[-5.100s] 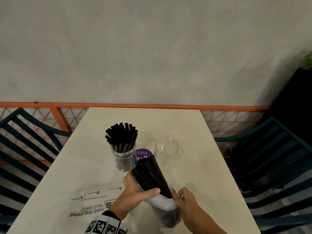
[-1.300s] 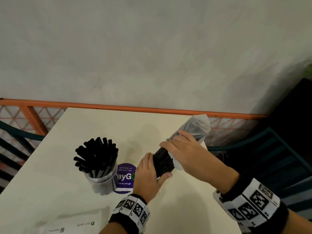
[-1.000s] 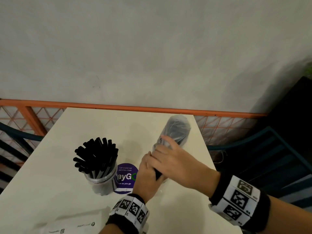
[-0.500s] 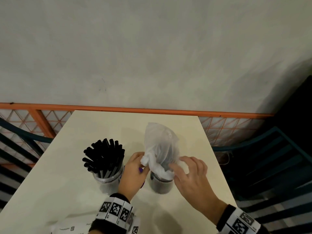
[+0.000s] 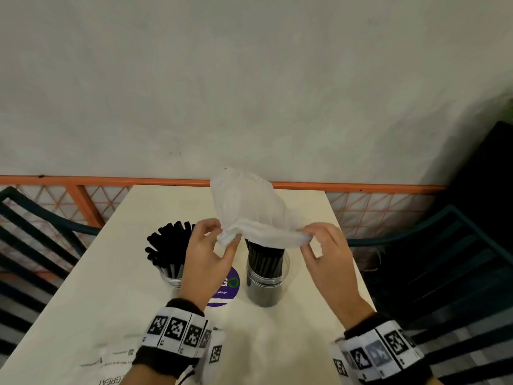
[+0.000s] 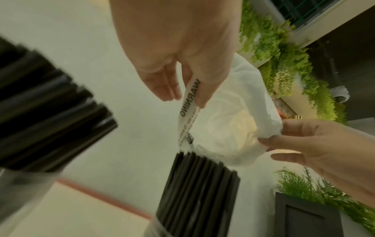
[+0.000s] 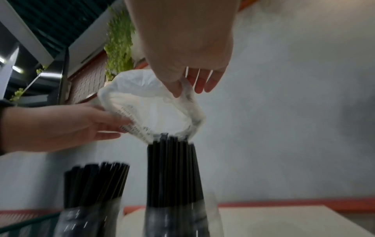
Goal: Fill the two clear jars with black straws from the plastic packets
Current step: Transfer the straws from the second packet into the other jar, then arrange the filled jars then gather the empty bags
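Two clear jars stand on the cream table (image 5: 116, 295). The left jar (image 5: 173, 279) is full of black straws (image 5: 169, 243). The right jar (image 5: 265, 287) holds a tight bundle of black straws (image 5: 265, 257) standing upright. A white plastic packet (image 5: 249, 209) hangs mouth-down over the bundle's tips, nearly clear of them. My left hand (image 5: 219, 240) pinches the packet's mouth on the left; my right hand (image 5: 306, 237) pinches it on the right. In the wrist views the packet (image 6: 233, 128) (image 7: 154, 110) gapes open above the straw tops (image 6: 202, 176) (image 7: 172, 168).
A purple round sticker (image 5: 226, 287) lies on the table between the jars. A flat printed plastic packet (image 5: 111, 365) lies at the near left edge. Dark slatted chairs (image 5: 444, 259) flank the table on both sides; an orange rail (image 5: 361, 187) runs behind.
The packet of straws was turned upside down into the right jar. Both hands have since lifted the packet upward, leaving the straws standing in the jar.
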`<action>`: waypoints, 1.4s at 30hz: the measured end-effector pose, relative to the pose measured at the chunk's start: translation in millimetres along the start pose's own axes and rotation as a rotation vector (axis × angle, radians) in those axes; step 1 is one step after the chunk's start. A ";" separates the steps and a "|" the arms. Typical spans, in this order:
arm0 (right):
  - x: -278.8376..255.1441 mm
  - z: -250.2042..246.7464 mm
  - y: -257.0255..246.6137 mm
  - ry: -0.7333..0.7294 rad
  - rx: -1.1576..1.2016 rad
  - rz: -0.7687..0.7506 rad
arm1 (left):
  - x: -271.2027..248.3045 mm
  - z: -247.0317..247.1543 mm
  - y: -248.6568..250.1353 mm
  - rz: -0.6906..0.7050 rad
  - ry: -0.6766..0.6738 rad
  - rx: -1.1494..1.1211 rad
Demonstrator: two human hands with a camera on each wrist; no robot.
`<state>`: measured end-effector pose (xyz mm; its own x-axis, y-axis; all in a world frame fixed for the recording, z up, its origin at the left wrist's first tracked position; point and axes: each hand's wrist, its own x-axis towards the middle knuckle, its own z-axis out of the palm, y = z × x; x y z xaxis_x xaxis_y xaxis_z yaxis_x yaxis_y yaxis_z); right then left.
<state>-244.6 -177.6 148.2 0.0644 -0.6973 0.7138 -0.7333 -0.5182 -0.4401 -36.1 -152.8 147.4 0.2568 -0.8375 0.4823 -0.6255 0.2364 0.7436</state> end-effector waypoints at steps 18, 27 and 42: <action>-60.7 -37.8 -31.2 -0.791 0.604 0.205 | -100.0 -88.4 32.5 -0.430 -0.384 -0.333; -103.9 -21.6 -41.7 -0.711 0.279 0.116 | -170.7 -96.8 14.1 -0.477 -0.262 -0.141; -136.9 -5.7 -51.6 -1.031 0.919 0.691 | -200.3 -130.1 -12.8 -0.784 -0.387 -0.503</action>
<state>-219.4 -52.5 76.3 0.6067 -0.7488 -0.2668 -0.1860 0.1926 -0.9635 16.3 76.0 101.5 0.1502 -0.9270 -0.3435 0.0235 -0.3440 0.9387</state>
